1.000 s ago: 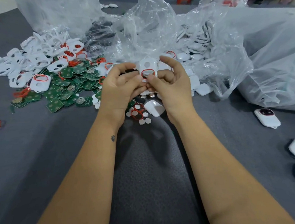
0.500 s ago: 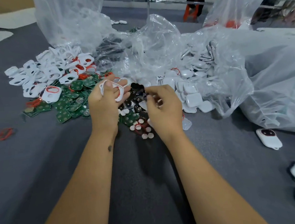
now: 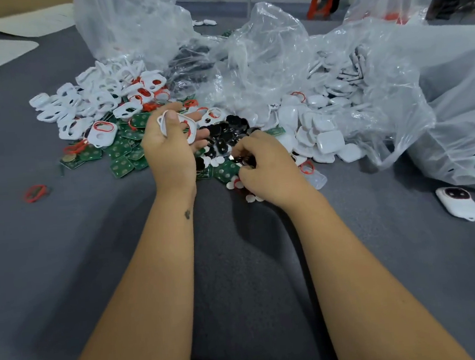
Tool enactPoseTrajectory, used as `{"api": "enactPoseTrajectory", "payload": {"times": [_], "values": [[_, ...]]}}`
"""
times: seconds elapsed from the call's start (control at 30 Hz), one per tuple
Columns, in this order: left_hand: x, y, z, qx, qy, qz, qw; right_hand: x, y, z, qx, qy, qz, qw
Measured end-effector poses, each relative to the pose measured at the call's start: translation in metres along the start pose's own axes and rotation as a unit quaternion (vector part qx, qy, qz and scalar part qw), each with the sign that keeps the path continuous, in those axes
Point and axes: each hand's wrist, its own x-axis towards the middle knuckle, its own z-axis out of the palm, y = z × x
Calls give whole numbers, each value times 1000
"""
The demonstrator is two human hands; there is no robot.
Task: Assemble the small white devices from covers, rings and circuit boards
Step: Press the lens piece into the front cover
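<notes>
We see our left hand point(image 3: 168, 151) raised over the pile, its fingers point(image 3: 198, 133) and thumb curled round a white cover point(image 3: 191, 128) with a red ring seated in it. Our right hand point(image 3: 266, 167) is down among the black discs point(image 3: 227, 132), fingers bent and pinching one of them, though the exact piece is hard to make out. Green boards point(image 3: 120, 153) lie scattered on the grey bench point(image 3: 95, 262) just left of the hands, with more white covers point(image 3: 82, 106) heaped behind them, some already carrying red rings. One loose ring point(image 3: 35, 193) lies apart on the bench at far left. Small white round pads point(image 3: 238, 184) sit beside our right hand. Solid white back shells point(image 3: 328, 141) spill from a clear bag point(image 3: 379, 77) to the right. One finished device point(image 3: 458, 201) lies on the bench at right, well apart from the pile
</notes>
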Motion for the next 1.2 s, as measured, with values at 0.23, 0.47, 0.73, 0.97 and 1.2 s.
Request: {"api": "enactPoseTrajectory", "payload": {"times": [0.23,0.47,0.73,0.97,1.2], "values": [[-9,2,5,28,-74,-34,996,-1,5,-6,133,73,93,984],[-14,1,18,43,-168,-87,981,0,7,-20,357,180,182,898],[-23,1,30,39,-193,-115,974,-1,4,-30,501,175,194,825],[-19,1,32,1,-179,-151,972,-2,1,-29,530,176,168,812],[-17,-6,33,16,-145,-173,974,-3,-2,-27,479,206,144,841]]}}
